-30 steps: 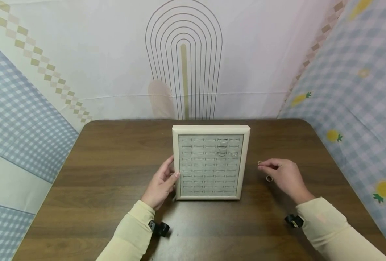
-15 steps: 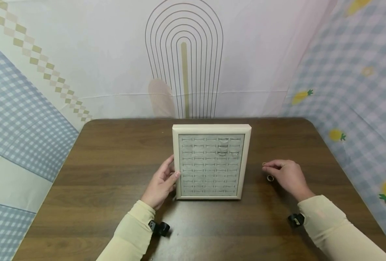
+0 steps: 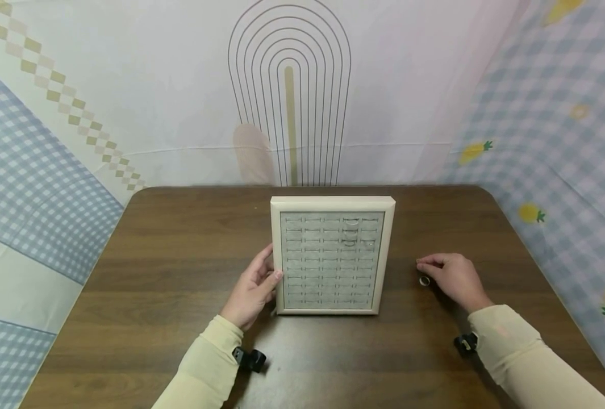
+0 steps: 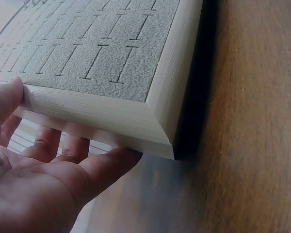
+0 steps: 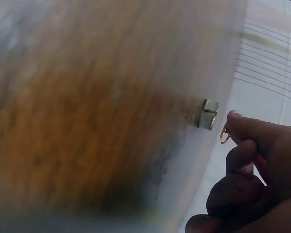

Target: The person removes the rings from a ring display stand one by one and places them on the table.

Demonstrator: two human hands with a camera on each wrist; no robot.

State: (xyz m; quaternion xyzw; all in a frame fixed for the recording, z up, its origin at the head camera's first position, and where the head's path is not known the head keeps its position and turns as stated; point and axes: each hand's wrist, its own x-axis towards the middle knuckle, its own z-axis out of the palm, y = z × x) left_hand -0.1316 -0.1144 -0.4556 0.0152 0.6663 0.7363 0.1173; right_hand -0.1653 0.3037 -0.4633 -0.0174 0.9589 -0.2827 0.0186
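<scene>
A ring display board (image 3: 328, 272), grey and slotted in a cream frame (image 3: 333, 203), stands upright on the table. My left hand (image 3: 251, 289) grips its left side, thumb on the front and fingers behind, as the left wrist view confirms. To the right, my right hand (image 3: 454, 279) pinches a thin gold ring (image 5: 225, 135) between thumb and forefinger. Just below those fingertips a second ring (image 3: 421, 282) lies on the table; in the right wrist view this wide silvery ring (image 5: 208, 115) appears beyond the pinched one. Several rings (image 3: 350, 243) sit in the board's upper right slots.
The brown wooden table (image 3: 179, 244) runs back to a white patterned cloth (image 3: 179, 85). Blue checked cloth (image 3: 547, 130) hangs along the right side, and more on the left. Small black cameras (image 3: 251, 359) are strapped at both wrists.
My right hand has drifted slightly right and toward me with the gold ring, away from the board. My left hand and the board stay in place.
</scene>
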